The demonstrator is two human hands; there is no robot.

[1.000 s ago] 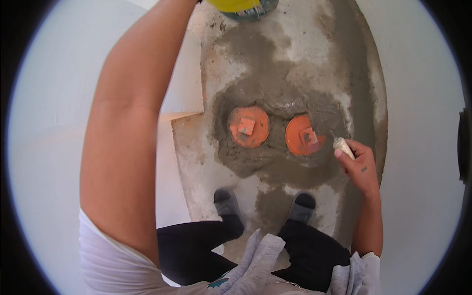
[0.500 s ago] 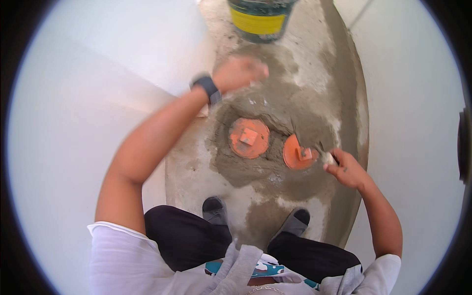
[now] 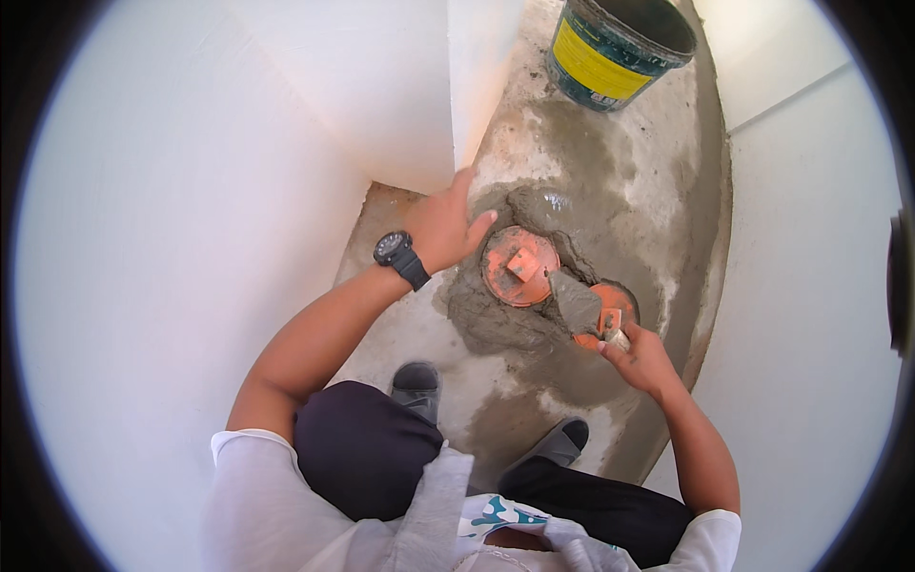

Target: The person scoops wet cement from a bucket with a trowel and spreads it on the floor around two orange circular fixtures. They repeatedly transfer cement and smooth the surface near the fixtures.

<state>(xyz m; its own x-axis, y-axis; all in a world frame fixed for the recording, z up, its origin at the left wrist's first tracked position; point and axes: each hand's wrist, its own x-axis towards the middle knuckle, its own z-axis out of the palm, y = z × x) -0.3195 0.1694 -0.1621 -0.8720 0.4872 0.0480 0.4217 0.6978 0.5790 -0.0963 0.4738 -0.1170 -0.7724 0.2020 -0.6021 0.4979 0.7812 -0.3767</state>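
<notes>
Two round orange pipe caps with square knobs sit in wet grey mortar (image 3: 481, 319) on the floor: the left cap (image 3: 503, 278) and the right cap (image 3: 621, 299). My right hand (image 3: 644, 364) is closed round the handle of a trowel (image 3: 576, 305). Its mortar-smeared blade lies over the gap between the caps and hides part of the right one. To the left of the left cap, my left hand (image 3: 442, 229) holds nothing, its thumb and fingers apart. Those fingertips are at the lower end of the white wall corner; whether they press on it I cannot tell.
A dark green bucket (image 3: 602, 69) with a yellow band stands on the floor beyond the caps. White walls close in on the left (image 3: 191, 238) and right (image 3: 810, 238). My sandalled feet (image 3: 416, 386) are on the concrete just below the mortar.
My left hand has come down from above the left cap to the wall corner. The trowel blade has swung left, between the caps. The view has shifted, bringing more of the bucket in.
</notes>
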